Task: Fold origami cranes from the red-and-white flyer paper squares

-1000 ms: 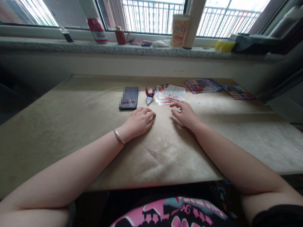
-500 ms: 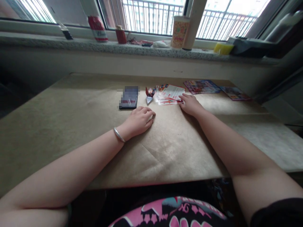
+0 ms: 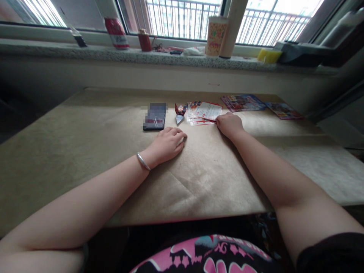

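My right hand pinches the right edge of a white card with red print. That card lies at the top of a loose fan of cards, its near edge slightly raised. Just left of the fan is a small folded paper piece, red-patterned with a silvery point. My left hand rests palm down on the table, fingers loosely bent and slightly apart, holding nothing. Beyond its knuckles lies a dark phone-like slab, partly blurred out.
Colourful printed cards or booklets lie at the back right, with another one beside them. On the stone windowsill stand a red-and-white can, a red lighter-like object, a patterned paper cup and a yellow block.
My right hand has closed its fingers on the card's right edge and lifted that edge a little. My left hand has stayed in place.
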{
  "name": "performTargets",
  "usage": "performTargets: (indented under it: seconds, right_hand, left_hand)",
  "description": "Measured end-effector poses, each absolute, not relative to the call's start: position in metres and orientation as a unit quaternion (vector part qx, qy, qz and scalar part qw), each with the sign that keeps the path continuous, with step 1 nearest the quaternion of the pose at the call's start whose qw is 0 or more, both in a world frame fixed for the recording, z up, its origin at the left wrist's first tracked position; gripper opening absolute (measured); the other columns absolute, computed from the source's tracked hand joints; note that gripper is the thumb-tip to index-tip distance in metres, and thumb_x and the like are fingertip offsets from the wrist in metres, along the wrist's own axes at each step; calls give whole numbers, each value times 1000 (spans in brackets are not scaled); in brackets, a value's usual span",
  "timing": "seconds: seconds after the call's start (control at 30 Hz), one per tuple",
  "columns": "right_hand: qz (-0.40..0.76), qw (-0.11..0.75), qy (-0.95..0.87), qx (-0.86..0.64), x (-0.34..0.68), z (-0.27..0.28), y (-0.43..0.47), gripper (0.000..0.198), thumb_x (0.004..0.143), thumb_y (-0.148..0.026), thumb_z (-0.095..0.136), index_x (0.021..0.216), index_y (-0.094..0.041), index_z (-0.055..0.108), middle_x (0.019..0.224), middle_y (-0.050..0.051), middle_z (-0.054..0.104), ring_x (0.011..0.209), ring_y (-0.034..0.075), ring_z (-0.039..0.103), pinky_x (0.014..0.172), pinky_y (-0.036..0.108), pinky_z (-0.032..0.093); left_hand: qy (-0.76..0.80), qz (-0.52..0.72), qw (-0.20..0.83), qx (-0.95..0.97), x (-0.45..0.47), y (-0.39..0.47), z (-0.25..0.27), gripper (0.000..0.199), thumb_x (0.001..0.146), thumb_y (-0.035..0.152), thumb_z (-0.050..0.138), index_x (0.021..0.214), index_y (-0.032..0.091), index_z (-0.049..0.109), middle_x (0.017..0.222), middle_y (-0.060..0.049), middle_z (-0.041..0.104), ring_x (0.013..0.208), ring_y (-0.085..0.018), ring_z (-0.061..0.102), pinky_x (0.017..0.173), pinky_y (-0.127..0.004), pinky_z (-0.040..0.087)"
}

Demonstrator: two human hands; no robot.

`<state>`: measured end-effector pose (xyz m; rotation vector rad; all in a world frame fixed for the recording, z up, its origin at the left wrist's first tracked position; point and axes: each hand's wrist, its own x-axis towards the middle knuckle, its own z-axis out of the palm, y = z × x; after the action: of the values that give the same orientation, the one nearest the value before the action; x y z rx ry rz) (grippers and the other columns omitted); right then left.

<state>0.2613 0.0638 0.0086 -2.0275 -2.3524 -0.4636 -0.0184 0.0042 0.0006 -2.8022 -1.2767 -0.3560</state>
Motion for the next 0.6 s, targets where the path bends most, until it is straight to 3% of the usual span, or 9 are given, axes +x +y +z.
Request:
performTargets:
  seconds: [0.23, 0.4, 0.6]
  right_hand:
    - [-184, -45, -776, -602, 258, 24, 60, 37, 89, -15, 40, 101, -8, 75, 100, 21, 73, 99, 30, 64, 75, 36, 45]
    - [-147, -34, -818, -555, 250, 33, 43, 36, 93, -26, 41, 100, -15, 74, 114, 15, 71, 105, 27, 62, 71, 32, 45]
    - [-116, -14, -857, -503, 238, 31, 11, 33, 96, -34, 42, 93, -19, 71, 100, 9, 74, 92, 23, 66, 64, 30, 41]
  left_hand:
    - [-409, -115, 26, -905, -18, 4, 1, 35, 95, 34, 44, 121, 18, 62, 124, -10, 60, 116, -28, 52, 104, -44, 42]
    - [-414, -116, 21, -903, -19, 4, 2, 35, 95, 35, 46, 122, 18, 61, 129, -10, 58, 121, -28, 51, 106, -44, 42]
    - [-417, -170, 16, -893, -19, 4, -1, 45, 92, 33, 48, 131, 12, 54, 138, -15, 52, 130, -28, 45, 114, -43, 36]
